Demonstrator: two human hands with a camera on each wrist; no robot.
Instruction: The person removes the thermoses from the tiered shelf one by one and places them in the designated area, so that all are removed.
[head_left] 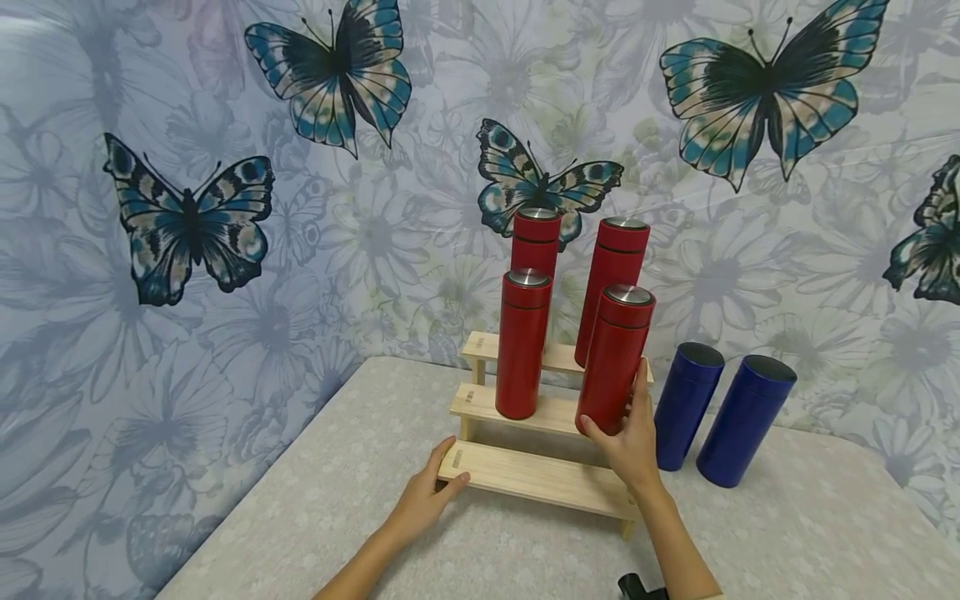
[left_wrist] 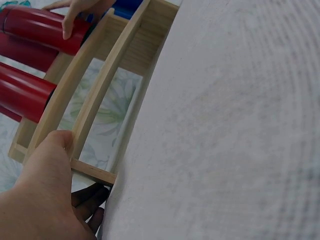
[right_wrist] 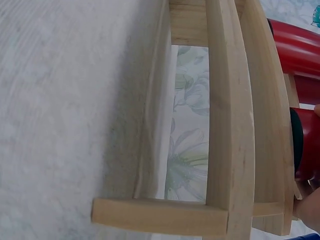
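Note:
A three-tier wooden stand (head_left: 532, 479) stands on the table, its lowest tier bare. My left hand (head_left: 420, 500) grips the left end of that tier, thumb at the front edge; in the left wrist view the hand (left_wrist: 47, 195) is beside the stand's leg. My right hand (head_left: 633, 446) holds a red thermos flask (head_left: 615, 358) low on its body, at the right of the middle tier. Its dark base (right_wrist: 297, 140) shows at the tier's edge in the right wrist view. Another red flask (head_left: 522, 350) stands left on that tier. Two more red flasks are on the top tier.
Two blue flasks (head_left: 690, 400) stand on the table (head_left: 360, 450) right of the stand, close to my right hand. A small black object (head_left: 633, 586) lies by my right forearm. Behind the table hangs a butterfly-patterned backdrop (head_left: 420, 225).

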